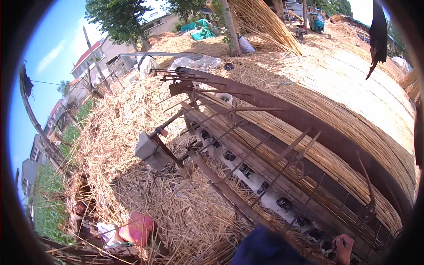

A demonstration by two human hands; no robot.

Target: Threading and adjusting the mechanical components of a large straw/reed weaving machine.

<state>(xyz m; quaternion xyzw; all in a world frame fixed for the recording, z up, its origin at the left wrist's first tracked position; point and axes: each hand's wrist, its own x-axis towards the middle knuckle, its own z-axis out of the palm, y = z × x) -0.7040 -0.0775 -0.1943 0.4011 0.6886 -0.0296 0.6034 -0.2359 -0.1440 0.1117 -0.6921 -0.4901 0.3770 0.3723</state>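
Note:
My right hand (342, 247) is at the lower right with its fingers curled, beside a row of black fittings (283, 204) along a pale strip of a long rusty metal frame (274, 110); I cannot make out what it holds, if anything. Thin rods cross the frame, and long straw-coloured reeds (335, 181) lie in it lengthwise. A grey box (149, 151) is mounted at the frame's left side. My blue clothing shows at the bottom centre. My left hand is not in view.
Loose straw (115, 128) covers the ground at left, with a pink object (137, 227) on it. Reeds (353, 137) lie beyond the frame. A leaning bundle (260, 24), tree trunks, green sheeting and a teal three-wheeled vehicle (316, 22) stand behind.

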